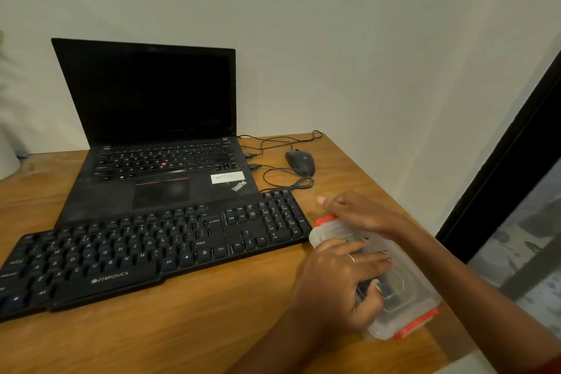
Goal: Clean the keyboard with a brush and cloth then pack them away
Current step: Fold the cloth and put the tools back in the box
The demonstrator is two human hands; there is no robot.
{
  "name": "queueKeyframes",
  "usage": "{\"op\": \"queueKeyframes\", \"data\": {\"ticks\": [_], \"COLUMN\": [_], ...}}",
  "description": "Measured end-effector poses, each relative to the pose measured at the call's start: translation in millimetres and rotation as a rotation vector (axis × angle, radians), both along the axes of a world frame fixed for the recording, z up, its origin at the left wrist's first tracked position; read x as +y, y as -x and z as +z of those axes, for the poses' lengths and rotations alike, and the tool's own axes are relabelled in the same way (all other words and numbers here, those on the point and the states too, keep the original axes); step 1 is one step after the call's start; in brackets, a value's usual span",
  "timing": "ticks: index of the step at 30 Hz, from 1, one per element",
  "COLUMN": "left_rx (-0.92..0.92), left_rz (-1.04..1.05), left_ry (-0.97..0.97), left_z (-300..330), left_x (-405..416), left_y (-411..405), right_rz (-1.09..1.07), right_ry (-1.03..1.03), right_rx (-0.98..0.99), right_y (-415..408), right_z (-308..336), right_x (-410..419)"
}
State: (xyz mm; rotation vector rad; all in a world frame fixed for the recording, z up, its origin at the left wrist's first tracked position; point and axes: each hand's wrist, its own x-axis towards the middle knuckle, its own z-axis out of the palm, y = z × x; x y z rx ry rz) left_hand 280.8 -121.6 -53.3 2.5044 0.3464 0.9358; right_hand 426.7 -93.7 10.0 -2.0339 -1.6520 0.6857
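A black external keyboard (145, 255) lies across the front of the wooden table. To its right sits a clear plastic box (406, 291) with orange clips at both ends and its lid on. My left hand (340, 279) lies flat on the lid, fingers spread, thumb at the box's near side. My right hand (361, 212) rests at the box's far end by the orange clip (326, 219), fingers bent over the edge. Something dark shows dimly through the lid; I cannot tell what it is. No brush or cloth is visible outside the box.
An open black laptop (158, 143) stands behind the keyboard. A black mouse (300, 162) with its looped cables (285, 179) lies at the back right. The table edge (455, 340) runs just right of the box. A white object (7, 158) stands at far left.
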Motion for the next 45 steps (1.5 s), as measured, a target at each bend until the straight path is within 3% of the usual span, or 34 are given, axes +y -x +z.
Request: {"op": "queueKeyframes", "data": {"ticks": [4, 16, 22, 27, 32, 35, 42, 45], "left_rx": [-0.058, -0.013, -0.03, -0.076, -0.191, -0.204, 0.049, 0.195], "left_rz": [0.007, 0.014, 0.008, 0.05, 0.2, 0.277, 0.408, 0.491], "left_ry": [-0.023, -0.016, -0.022, -0.001, -0.005, 0.01, 0.049, -0.023], "left_z": [2, -1, -3, -7, -9, -5, -1, -4], "left_x": [-1, -1, -1, 0, 9, 18, 42, 56], "left_y": [1, -2, -2, -2, 0, 5, 41, 68], "right_rz": [0.074, -0.086, -0.099, -0.178, -0.163, -0.14, -0.323, -0.349], "right_ry": [-0.25, -0.409, -0.568, -0.604, -0.514, -0.432, -0.596, -0.49], "right_rx": [0.017, 0.24, -0.052, -0.058, -0.127, -0.485, -0.639, -0.664], "right_y": [-3, -1, 3, 24, 50, 59, 52, 44], "right_z": [-6, -10, -8, -10, -29, -46, -60, -57], "right_x": [-14, -23, -35, -84, -129, -136, -127, -109]}}
